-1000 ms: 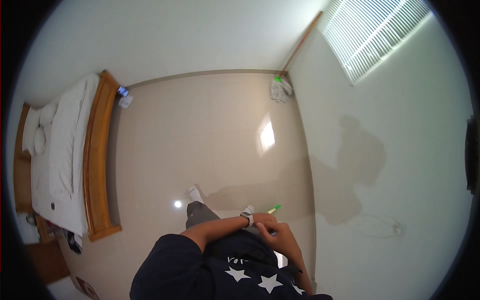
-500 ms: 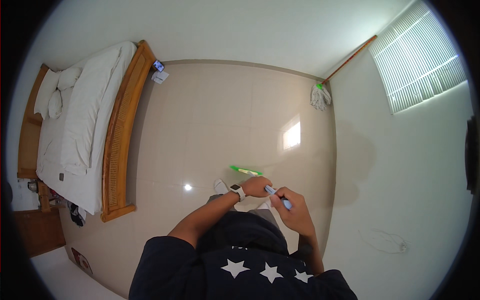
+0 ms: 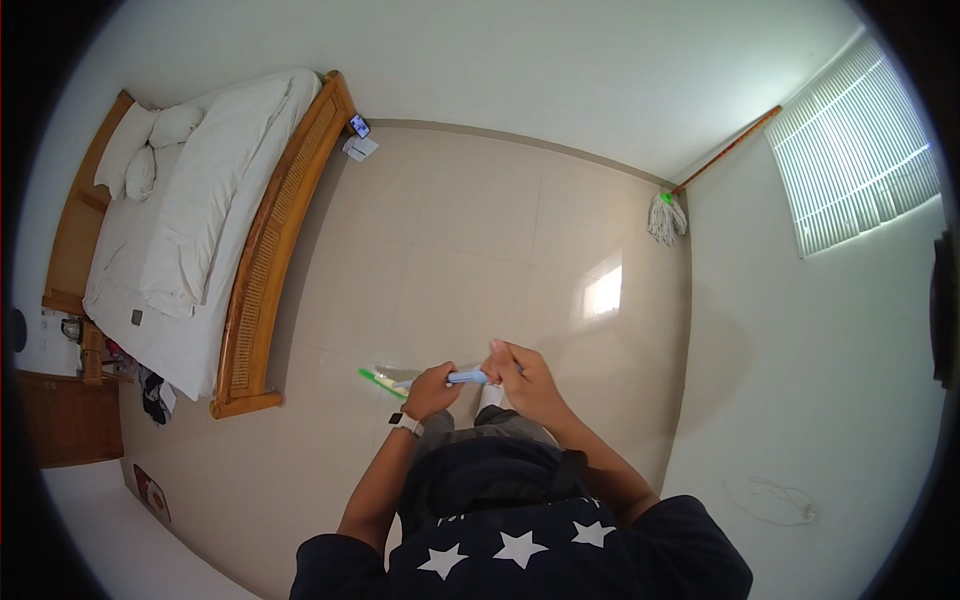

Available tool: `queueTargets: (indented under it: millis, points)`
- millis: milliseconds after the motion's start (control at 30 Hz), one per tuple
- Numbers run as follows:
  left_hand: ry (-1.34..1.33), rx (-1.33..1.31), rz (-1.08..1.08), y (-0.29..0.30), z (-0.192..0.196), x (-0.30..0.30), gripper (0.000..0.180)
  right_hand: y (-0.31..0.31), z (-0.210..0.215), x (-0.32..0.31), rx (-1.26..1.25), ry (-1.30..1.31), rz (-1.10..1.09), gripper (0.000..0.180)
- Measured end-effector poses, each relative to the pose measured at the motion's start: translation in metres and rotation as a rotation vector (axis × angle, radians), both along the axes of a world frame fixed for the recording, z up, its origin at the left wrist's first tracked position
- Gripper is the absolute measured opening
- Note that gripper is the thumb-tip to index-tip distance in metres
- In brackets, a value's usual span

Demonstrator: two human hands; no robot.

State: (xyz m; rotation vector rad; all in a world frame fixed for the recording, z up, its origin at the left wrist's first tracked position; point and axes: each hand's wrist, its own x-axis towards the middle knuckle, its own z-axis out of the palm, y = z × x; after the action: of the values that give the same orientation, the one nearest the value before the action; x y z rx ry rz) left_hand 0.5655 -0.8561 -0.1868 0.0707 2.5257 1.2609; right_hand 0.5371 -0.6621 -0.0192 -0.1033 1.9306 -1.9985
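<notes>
- We clasp the broom (image 3: 466,377), left hand (image 3: 432,391) and right hand (image 3: 527,382) closed around its handle, slightly apart.
- Its long axis runs nearly sideways, green head (image 3: 382,382) pointing left.
- We have it over the floor (image 3: 450,260).

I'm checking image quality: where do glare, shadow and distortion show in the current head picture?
Head view: bright glare on the glossy floor; a soft shadow on the right-hand wall; light through the window blind; the bed's footboard bowed by the fisheye lens; black corners; left hand and right hand distinguishable.
</notes>
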Motion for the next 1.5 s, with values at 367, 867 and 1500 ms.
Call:
queueTargets:
  millis: [367, 867, 1500]
  points:
    - [0.172, 0.296, 0.013, -0.08, -0.111, 0.042, 0.016, -0.125, -0.052, 0.058, 0.243, 0.433, 0.259, 0.034]
    - [0.193, 0.235, -0.266, -0.122, 0.011, 0.042, 0.022, -0.188, 0.048, 0.133, 0.36, 0.553, 0.117, 0.021]
    - [0.251, 0.226, -0.465, -0.238, -0.057, 0.131, 0.011, -0.247, -0.038, 0.144, 0.028, 0.289, 0.333, 0.036]
